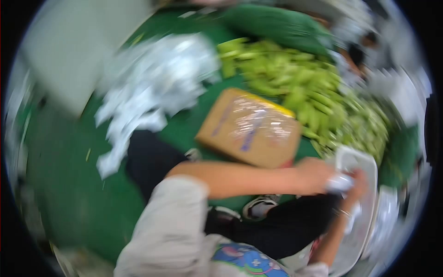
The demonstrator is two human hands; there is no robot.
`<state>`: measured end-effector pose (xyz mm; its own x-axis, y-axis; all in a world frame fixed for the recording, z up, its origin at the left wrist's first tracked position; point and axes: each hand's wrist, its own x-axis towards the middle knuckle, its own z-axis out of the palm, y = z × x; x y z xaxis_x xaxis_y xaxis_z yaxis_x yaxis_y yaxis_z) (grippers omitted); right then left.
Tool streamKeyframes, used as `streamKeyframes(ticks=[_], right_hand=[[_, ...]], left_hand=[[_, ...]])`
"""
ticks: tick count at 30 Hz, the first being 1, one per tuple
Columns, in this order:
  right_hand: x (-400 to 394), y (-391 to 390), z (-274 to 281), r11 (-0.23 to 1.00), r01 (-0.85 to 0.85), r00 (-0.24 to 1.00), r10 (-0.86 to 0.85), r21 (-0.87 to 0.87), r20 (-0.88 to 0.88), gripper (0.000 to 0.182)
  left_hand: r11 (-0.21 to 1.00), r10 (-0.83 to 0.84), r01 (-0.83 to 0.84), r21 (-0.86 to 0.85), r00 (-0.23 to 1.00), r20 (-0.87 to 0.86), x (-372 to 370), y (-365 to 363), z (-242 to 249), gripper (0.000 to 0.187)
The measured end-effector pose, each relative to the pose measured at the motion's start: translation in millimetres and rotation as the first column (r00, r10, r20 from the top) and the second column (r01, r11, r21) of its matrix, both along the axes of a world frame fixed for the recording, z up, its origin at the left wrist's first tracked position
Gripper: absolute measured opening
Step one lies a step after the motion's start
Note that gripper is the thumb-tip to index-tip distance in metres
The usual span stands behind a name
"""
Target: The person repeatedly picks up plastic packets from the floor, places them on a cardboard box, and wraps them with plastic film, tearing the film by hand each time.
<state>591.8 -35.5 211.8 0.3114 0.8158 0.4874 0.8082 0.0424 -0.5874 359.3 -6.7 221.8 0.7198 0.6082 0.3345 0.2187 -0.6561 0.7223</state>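
Note:
My left arm reaches across to the right side, and my left hand (314, 176) is closed at a small white shiny bundle (340, 183), perhaps plastic. From the other side my right hand (357, 188), with a bracelet at the wrist, has its fingers closed on the same bundle. Motion blur smears both hands, so single fingers are hard to make out. Both are over the near edge of a white plastic tub (369, 221), in which more white pieces lie.
In front of me a taped cardboard box (251, 127) stands on the green floor (60, 184). Behind it spreads a heap of long light-green vegetables (304, 83) beside a green sack (277, 27). Crumpled white plastic bags (161, 69) lie left. Another person (357, 51) is far right.

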Motion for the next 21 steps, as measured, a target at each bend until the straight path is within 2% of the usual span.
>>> streamKeyframes(ticks=[1, 2, 3, 4, 5, 6, 7, 8, 10, 11, 12, 13, 14, 15, 16, 17, 18, 19, 20, 21], right_hand=[[72.0, 17.0, -13.1, 0.994, 0.014, 0.999, -0.017, 0.107, 0.029, 0.032], [131.0, 30.2, -7.1, 0.998, -0.049, 0.983, 0.043, -0.027, -0.176, 0.039], [144.6, 28.3, 8.6, 0.996, -0.049, 0.935, 0.022, -0.068, -0.353, 0.042], [191.5, 22.2, 11.1, 0.998, 0.052, 0.993, -0.048, -0.027, 0.107, 0.043], [212.1, 15.5, 8.6, 0.972, 0.230, 0.931, -0.233, -0.042, -0.283, 0.043], [231.8, 9.7, 1.5, 0.941, 0.328, 0.907, -0.339, -0.083, -0.251, 0.043], [243.8, 5.6, -12.5, 0.921, 0.360, 0.924, -0.374, -0.145, -0.076, 0.043], [253.7, -3.3, -25.3, 0.887, 0.409, 0.910, -0.379, -0.216, 0.167, 0.043], [262.6, -13.0, -57.2, 0.796, 0.511, 0.769, -0.253, -0.326, 0.587, 0.042], [264.3, -14.8, -70.5, 0.764, 0.539, 0.692, -0.161, -0.354, 0.704, 0.042], [264.8, -12.2, -81.2, 0.741, 0.562, 0.614, -0.076, -0.367, 0.786, 0.042], [269.5, -7.6, -92.5, 0.731, 0.569, 0.534, 0.019, -0.376, 0.845, 0.042], [287.1, 0.1, -107.0, 0.734, 0.564, 0.461, 0.100, -0.378, 0.882, 0.042], [300.0, 11.0, -118.0, 0.763, 0.528, 0.389, 0.173, -0.373, 0.905, 0.042], [313.3, 26.6, -130.0, 0.815, 0.452, 0.296, 0.246, -0.362, 0.923, 0.042], [326.3, 63.3, -148.8, 0.965, 0.121, 0.056, 0.229, -0.235, 0.972, 0.042], [337.0, 79.1, -132.9, 0.656, 0.613, 0.325, 0.299, -0.441, 0.897, 0.036], [269.9, 78.7, -82.5, 0.704, 0.447, 0.566, 0.255, -0.552, 0.784, 0.033], [291.7, 96.6, -84.8, 0.826, 0.335, 0.691, 0.112, -0.453, 0.715, 0.033], [253.8, 110.1, -63.7, 0.871, 0.271, 0.778, 0.053, -0.409, 0.626, 0.032]], left_hand=[[0.949, 0.045, -0.057, 0.309, 0.998, 0.048, 7.8, 6.7, 2.6, 0.034], [0.784, 0.034, -0.214, 0.583, 0.952, 0.303, -1.1, 13.5, 14.9, 0.027], [0.789, 0.131, -0.172, 0.590, 0.985, 0.113, -41.7, 14.1, 41.2, 0.024], [0.806, 0.191, -0.109, 0.582, 0.978, -0.082, -86.5, 21.5, 66.9, 0.022], [0.876, 0.256, -0.155, 0.458, 0.952, -0.168, -124.8, 41.8, 75.2, 0.024], [0.788, 0.312, -0.374, 0.488, 0.927, 0.207, -179.0, 73.1, 43.6, 0.031], [0.848, 0.503, -0.511, 0.140, 0.859, 0.090, -258.7, 60.7, 58.4, 0.040], [0.706, 0.676, -0.696, 0.131, 0.718, 0.168, -330.4, 39.8, 30.5, 0.039], [0.346, 0.892, -0.938, -0.009, 0.326, 0.312, -473.7, -1.6, -23.8, 0.037], [-0.094, 0.991, -0.988, 0.127, -0.105, -0.082, -504.4, -51.3, -42.5, 0.042], [-0.252, 0.843, -0.932, 0.261, -0.344, -0.413, -566.1, -94.5, -118.1, 0.052], [-0.340, 0.742, -0.904, 0.260, -0.427, -0.517, -592.9, -140.0, -187.3, 0.065], [-0.390, 0.589, -0.898, 0.204, -0.414, -0.694, -603.3, -173.2, -245.4, 0.076], [-0.355, 0.424, -0.921, 0.163, -0.313, -0.850, -604.1, -201.8, -302.5, 0.091], [-0.345, 0.360, -0.934, 0.096, -0.226, -0.905, -592.6, -208.0, -322.5, 0.099], [-0.602, 0.460, -0.783, -0.153, -0.183, -0.869, -578.8, -204.2, -326.5, 0.098], [-0.741, 0.563, -0.532, -0.410, -0.159, -0.811, -563.4, -192.6, -332.7, 0.098], [-0.694, 0.584, -0.576, -0.433, -0.098, -0.806, -548.9, -184.5, -345.3, 0.098], [-0.651, 0.730, -0.467, -0.599, -0.171, -0.661, -538.5, -181.2, -351.5, 0.088], [-0.558, 0.830, -0.348, -0.754, -0.255, -0.496, -537.0, -180.1, -362.6, 0.079]])
